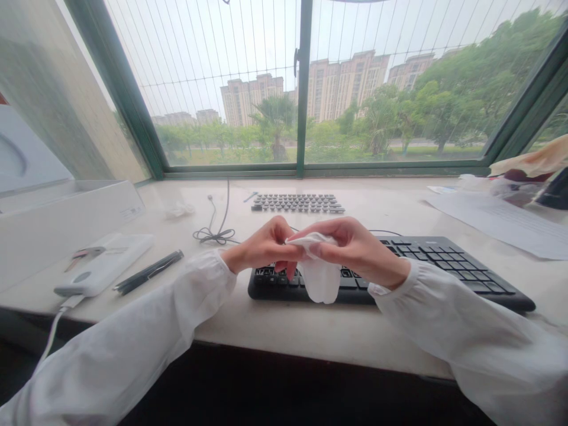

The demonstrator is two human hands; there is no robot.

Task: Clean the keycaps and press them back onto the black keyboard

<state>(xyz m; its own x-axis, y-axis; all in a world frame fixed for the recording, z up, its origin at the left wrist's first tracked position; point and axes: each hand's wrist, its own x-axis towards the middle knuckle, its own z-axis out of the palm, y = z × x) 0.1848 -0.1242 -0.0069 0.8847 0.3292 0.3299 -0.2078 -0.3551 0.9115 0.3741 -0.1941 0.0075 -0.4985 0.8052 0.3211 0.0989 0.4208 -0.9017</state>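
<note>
Your left hand (261, 248) and right hand (355, 248) meet above the black keyboard (444, 266) near the tabletop's front edge. Both sets of fingers are curled, pinching the white wipe (318, 272), which hangs down between them.

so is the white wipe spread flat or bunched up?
Bunched. The white wipe is pinched between the left hand and right hand, hanging crumpled above the black keyboard.

A single head-worn camera looks forward and slightly down from close above the stone sill desk (310, 331), facing the barred window (302, 89) straight on, with both sleeved forearms entering from the bottom corners and the wide lens apparently bending the frame's edges, so far corners read poorly.
</note>
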